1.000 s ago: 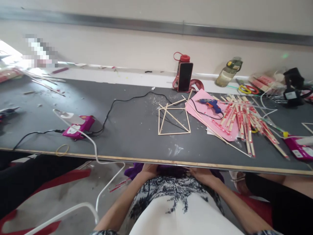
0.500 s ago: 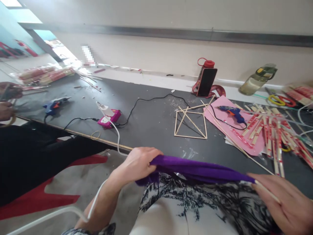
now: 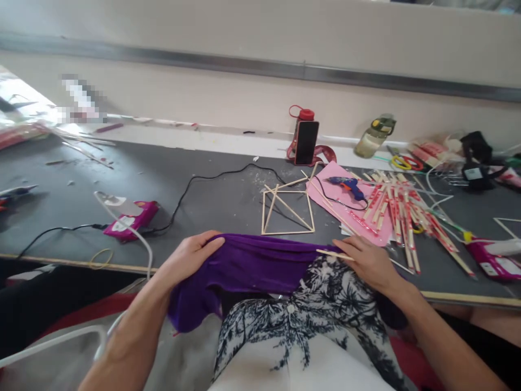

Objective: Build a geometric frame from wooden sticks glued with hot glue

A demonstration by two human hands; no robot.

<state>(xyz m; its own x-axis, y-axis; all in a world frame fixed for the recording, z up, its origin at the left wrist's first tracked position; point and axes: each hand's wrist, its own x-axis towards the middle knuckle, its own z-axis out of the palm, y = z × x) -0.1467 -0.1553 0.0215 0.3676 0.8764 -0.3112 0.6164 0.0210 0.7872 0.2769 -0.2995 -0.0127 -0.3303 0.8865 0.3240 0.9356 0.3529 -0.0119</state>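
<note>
A purple cloth [image 3: 260,263] is stretched between my hands just over the table's front edge, its left part hanging down. My left hand [image 3: 191,255] grips the cloth's upper left corner between thumb and fingers. My right hand [image 3: 366,260] is closed on the cloth's other end, and a thin wooden stick [image 3: 334,253] pokes out from the same fingers. Right behind the cloth, a frame of thin sticks [image 3: 288,233] lies on the grey table [image 3: 220,206]. A blue glue gun [image 3: 348,187] rests on a pink sheet [image 3: 325,187] beyond my right hand.
Wrapped chopsticks [image 3: 401,212] are heaped at right. Magenta power strips [image 3: 132,220] with white plugs sit on both sides, cables trailing. A phone [image 3: 306,142] leans on a red-capped bottle [image 3: 306,114]; a green bottle [image 3: 371,140] and scissors [image 3: 401,162] stand farther right.
My view has swung right. The cloth has been raised and spread wider, hanging lower at the left. My right hand has come inward and up, still with the stick.
</note>
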